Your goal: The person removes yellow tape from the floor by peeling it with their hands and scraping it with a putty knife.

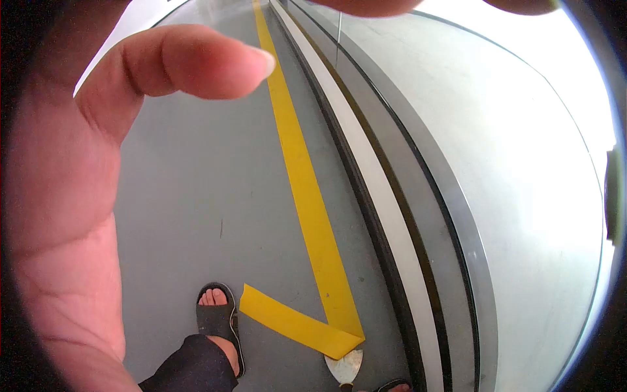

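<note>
My left hand (72, 189) fills the left side of the head view, very close to the camera, palm side showing. Its lowest finger curves inward to the right, and parts of other fingers cross the top edge, spaced apart. Nothing shows in its grasp, though most fingertips are cut off. My right hand is out of sight. Far below, yellow floor tape (304, 183) runs along the floor. Its near end is folded back into a loose flap (287, 320) that points left. A scraper (344, 368) touches the fold with its metal blade; its handle is mostly cut off.
On the grey floor (196, 176), a sandalled foot (215, 313) stands left of the flap. Part of another foot (395, 387) shows at the bottom edge. A white strip (372, 163) and dark edging run beside a pale wall panel (509, 163) on the right.
</note>
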